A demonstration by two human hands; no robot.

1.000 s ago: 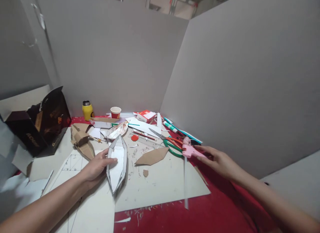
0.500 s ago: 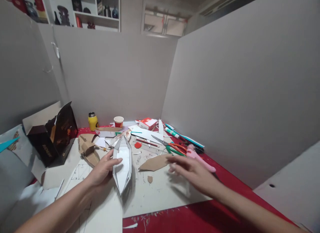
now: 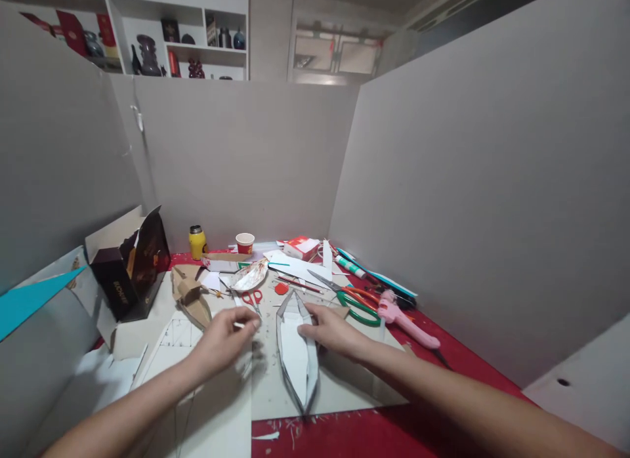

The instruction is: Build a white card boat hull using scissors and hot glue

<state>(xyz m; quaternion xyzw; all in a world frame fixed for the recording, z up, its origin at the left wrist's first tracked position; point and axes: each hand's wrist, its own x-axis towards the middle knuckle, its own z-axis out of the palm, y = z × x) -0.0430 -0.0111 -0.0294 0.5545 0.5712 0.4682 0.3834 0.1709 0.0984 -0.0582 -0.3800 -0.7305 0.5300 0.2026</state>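
A white and grey paper boat stands over the pale board in front of me, its pointed end towards me. My right hand grips its right side, the thumb inside the hull and the fingers outside. To the left of the boat, apart from it, my left hand hangs with loosely bent fingers and holds nothing I can see. Behind my right hand a flat brown cardboard piece shows only in part. A brown cardboard boat lies beyond my left hand.
Red-handled scissors, large shears with green and orange handles and a pink glue gun lie around the board. A yellow bottle, a paper cup and a dark box stand behind. Grey panels enclose the table.
The paper boat has passed from my left hand to my right and lies further right. My left hand has let go. The view has shifted left, bringing the red-handled scissors into sight.
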